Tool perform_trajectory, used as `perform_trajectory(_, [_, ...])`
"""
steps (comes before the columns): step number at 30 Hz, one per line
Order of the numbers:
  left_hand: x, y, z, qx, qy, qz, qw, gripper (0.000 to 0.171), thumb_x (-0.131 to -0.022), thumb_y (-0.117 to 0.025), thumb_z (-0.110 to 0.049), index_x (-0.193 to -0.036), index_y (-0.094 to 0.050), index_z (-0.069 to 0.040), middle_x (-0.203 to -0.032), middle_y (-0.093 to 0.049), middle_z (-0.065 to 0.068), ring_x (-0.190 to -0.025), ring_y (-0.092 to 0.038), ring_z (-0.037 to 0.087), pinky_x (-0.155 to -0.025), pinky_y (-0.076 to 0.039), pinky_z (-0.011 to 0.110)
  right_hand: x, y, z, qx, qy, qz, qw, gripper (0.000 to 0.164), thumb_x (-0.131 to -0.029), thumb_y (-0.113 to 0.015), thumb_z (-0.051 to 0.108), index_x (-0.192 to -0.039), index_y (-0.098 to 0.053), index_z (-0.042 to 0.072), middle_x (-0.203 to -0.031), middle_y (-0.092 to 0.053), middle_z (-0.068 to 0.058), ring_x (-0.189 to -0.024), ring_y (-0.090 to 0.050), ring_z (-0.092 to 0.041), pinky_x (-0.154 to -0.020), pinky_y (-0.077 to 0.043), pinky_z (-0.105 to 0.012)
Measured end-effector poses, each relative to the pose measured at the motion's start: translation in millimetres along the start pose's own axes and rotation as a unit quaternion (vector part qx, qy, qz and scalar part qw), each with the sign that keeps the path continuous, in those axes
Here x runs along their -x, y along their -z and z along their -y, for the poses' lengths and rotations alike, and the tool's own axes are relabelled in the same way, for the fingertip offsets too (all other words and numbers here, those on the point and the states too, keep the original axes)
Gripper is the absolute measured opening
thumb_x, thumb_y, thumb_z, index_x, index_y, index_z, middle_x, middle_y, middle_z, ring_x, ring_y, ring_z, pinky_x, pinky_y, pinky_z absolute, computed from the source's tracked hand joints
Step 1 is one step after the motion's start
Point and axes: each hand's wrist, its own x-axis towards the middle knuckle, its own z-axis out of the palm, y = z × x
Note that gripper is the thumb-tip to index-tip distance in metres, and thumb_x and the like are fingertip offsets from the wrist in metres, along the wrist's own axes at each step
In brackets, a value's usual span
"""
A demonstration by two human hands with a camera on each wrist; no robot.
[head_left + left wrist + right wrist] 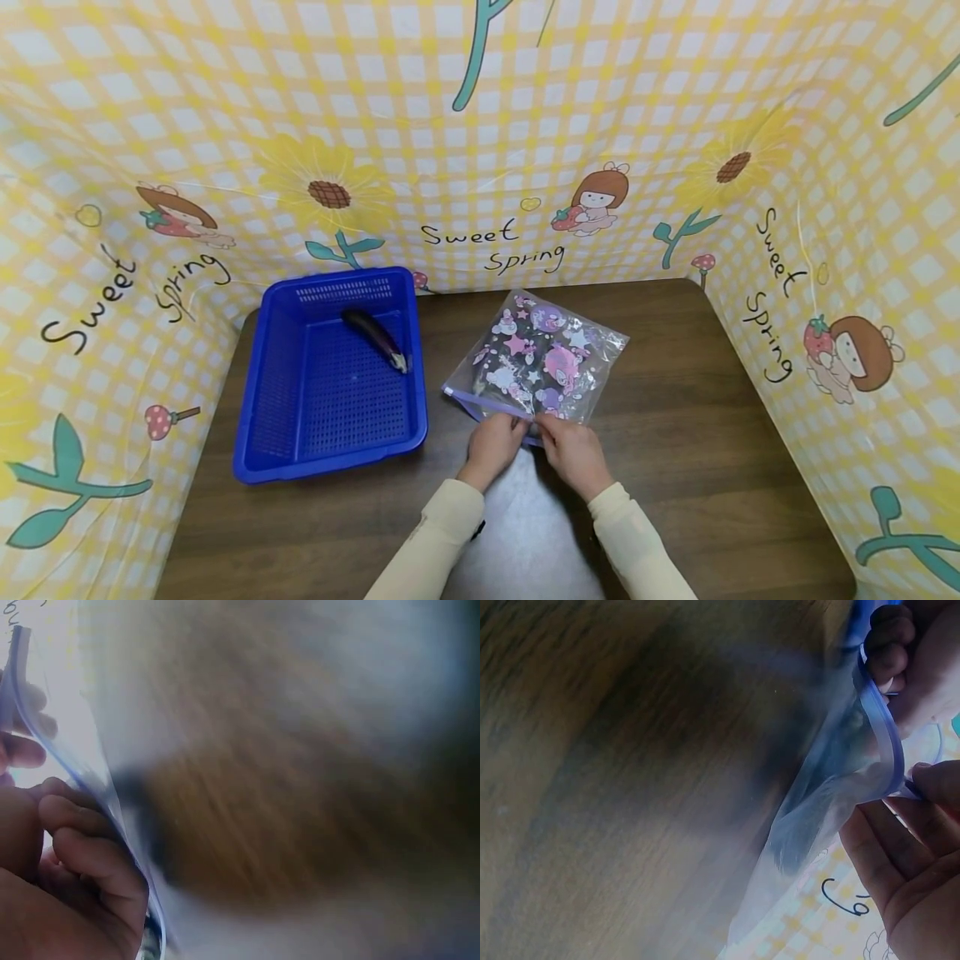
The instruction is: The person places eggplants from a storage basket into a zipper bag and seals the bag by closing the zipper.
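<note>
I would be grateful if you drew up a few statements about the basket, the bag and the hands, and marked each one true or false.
1. An eggplant lies inside the blue basket. True.
2. Both the left hand and the right hand grip the clear plastic bag at its purple-edged side. True.
3. In the head view, the basket stands to the right of the bag. False: it stands to the left.
4. The bag is plain, with no print on it. False: it bears printed figures, including stars.
5. The checked cloth carries the words "Sweet Spring". True.
</note>
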Motion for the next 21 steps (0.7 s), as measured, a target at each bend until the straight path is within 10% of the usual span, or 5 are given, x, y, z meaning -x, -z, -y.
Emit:
perform_trajectory(6, [-6.3, -3.4, -3.1, 0.012, 0.015, 0.010, 0.9998, 0.044, -0.096, -0.065, -0.027, -0.057, -0.047, -0.018, -0.060, -0.053, 0.001, -0.055, -0.053, 0.021, -0.050, -0.042, 0.040, -1.0, 1.8, 0.8, -0.002, -0.001, -0.005, 1.000, 0.020, -0.083, -0.077, 0.001, -0.100, -0.072, 0.010, -0.080, -0.071, -0.009, -0.062, -0.066, -0.032, -0.054, -0.050, -0.047])
perform_trajectory(21, [-12.4, -10.5, -2.8, 0.019, 0.014, 0.001, 0.9997, 0.022, -0.098, -0.060, -0.023, -0.080, -0.062, -0.010, -0.091, -0.071, 0.016, -0.084, -0.068, 0.040, -0.066, -0.051, 0.052, -1.5, 1.6, 0.3, -0.006, -0.003, -0.006, 1.000, 0.020, -0.084, -0.077, 0.002, -0.100, -0.072, 0.012, -0.081, -0.072, -0.007, -0.063, -0.067, -0.030, -0.055, -0.051, -0.046])
